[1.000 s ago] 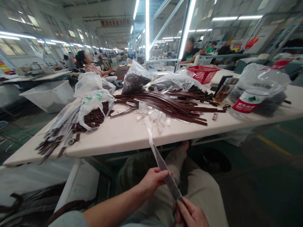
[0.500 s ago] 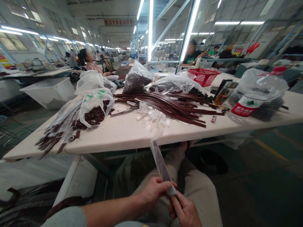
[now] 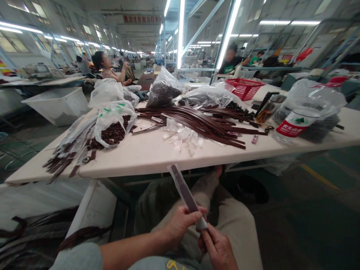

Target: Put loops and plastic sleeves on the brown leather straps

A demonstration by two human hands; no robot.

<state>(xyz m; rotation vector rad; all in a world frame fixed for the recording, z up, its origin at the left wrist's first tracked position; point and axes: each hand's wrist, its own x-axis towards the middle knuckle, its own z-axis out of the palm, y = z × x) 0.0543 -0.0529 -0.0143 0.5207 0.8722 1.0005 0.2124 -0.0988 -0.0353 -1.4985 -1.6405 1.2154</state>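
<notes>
Lower left on the white worktable (image 3: 146, 157): a plastic bag of strap lengths (image 3: 70, 157), then a plastic bag of small dark brown pieces (image 3: 112, 133).

Lower centre: left hand (image 3: 182, 225), closed round a leather strap in a clear plastic sleeve (image 3: 182, 189). It is held over the lap, below the table's front edge, leaving the upper length free. Long axis runs lower right to upper left, tip toward the table edge. Right hand (image 3: 218, 249), fingers narrowly curled just under the strap's lower end; contact cannot be told.

Centre: loose clear sleeves (image 3: 182, 135), nearest the table's front edge and within reach, before a fan of brown leather straps (image 3: 202, 125).

Upper right: red plastic basket (image 3: 244, 89).

Far right: water bottle (image 3: 294, 125), lying down.
</notes>
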